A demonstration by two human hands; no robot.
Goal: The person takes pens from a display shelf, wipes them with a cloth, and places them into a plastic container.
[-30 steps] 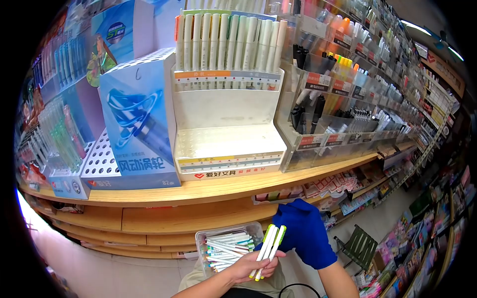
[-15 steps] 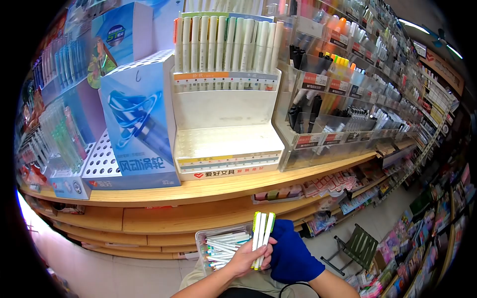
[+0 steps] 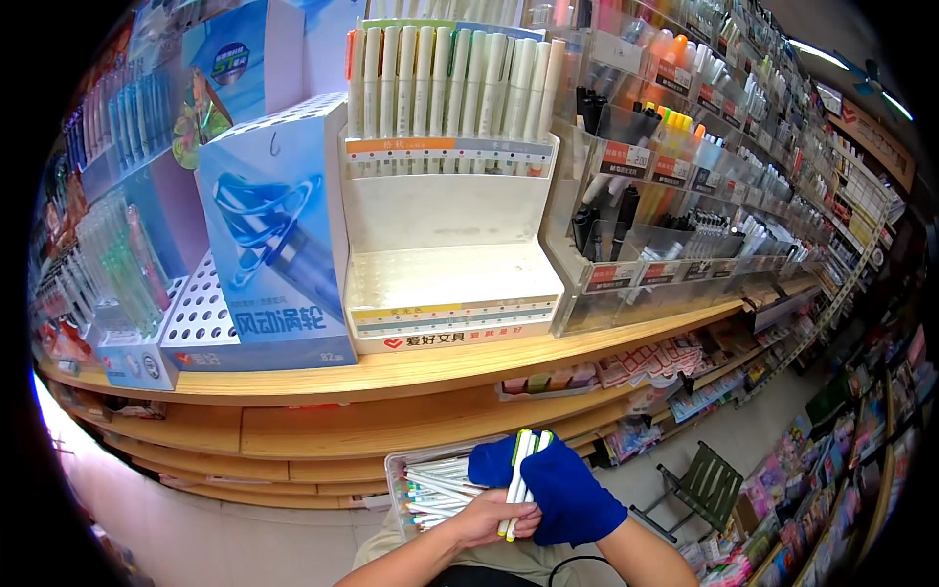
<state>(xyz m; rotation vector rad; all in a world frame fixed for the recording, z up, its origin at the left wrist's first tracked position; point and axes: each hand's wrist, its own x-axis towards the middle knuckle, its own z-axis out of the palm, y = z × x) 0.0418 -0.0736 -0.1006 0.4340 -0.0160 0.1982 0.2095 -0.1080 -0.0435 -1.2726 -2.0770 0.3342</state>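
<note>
My left hand (image 3: 497,519) is closed around the lower ends of a few white marker pens (image 3: 518,479) with yellow and green ends, held upright side by side. A blue cloth (image 3: 572,494) covers my right hand, so its fingers are hidden; the cloth wraps behind the pens and touches their upper part. Beneath my left hand, a clear plastic box (image 3: 395,476) full of similar white pens stands by my lap.
On the wooden shelf (image 3: 440,377) ahead is a white pen display stand (image 3: 445,215), its upper row filled with pens. A blue display box (image 3: 269,245) stands to its left, clear marker racks (image 3: 626,269) to its right. A folding stool (image 3: 706,484) sits at lower right.
The blue cloth has moved left, from beside the pens to behind and around their upper part. The pens now tilt a little to the right. My left hand keeps its hold.
</note>
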